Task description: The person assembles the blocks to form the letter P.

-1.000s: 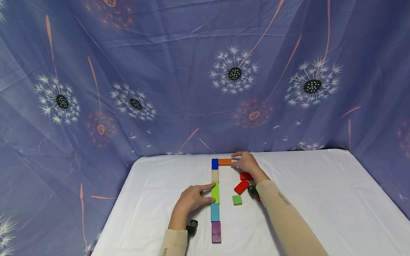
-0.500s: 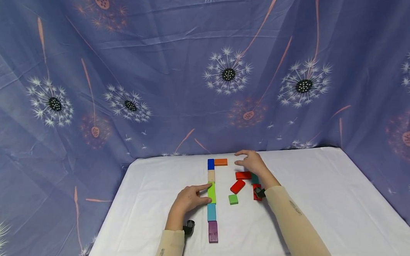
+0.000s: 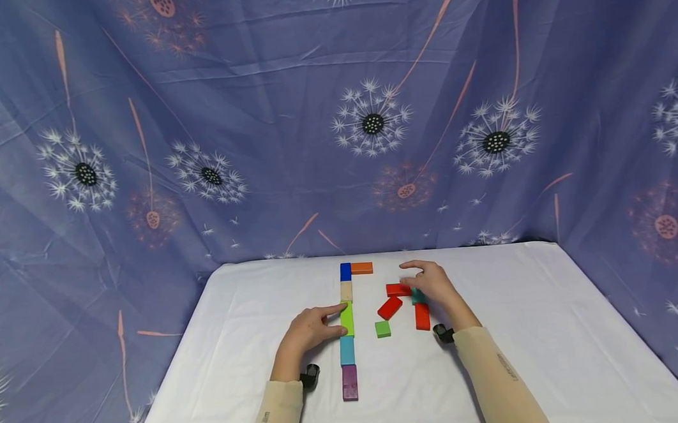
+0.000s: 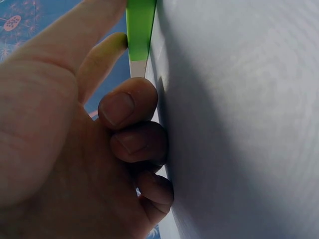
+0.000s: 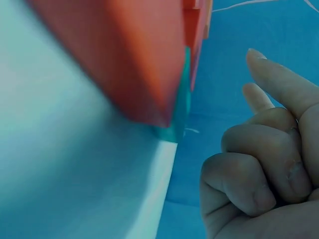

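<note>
In the head view my left hand (image 3: 307, 331) reaches in from the left. Its index finger and thumb touch the left edge of a lime green block (image 3: 347, 318), also visible as a green block (image 4: 140, 30) in the left wrist view. The other left fingers are curled against the white cloth. My right hand (image 3: 431, 282) hovers over a red block (image 3: 397, 289) and a teal block (image 3: 417, 295), partly covering them. Its index finger and thumb extend apart with nothing between them, and the remaining fingers (image 5: 264, 154) curl inward.
A column holds blue (image 3: 345, 272), plain wood (image 3: 346, 291), light blue (image 3: 347, 350) and purple (image 3: 350, 382) blocks. An orange block (image 3: 362, 268) extends right from the blue one. Two loose red blocks (image 3: 390, 308) and a green block (image 3: 382, 329) lie right of the column.
My right hand has let go of the orange block and moved right and nearer, over the red and teal blocks. My left hand stays at the lime green block. The head view has shifted slightly.
</note>
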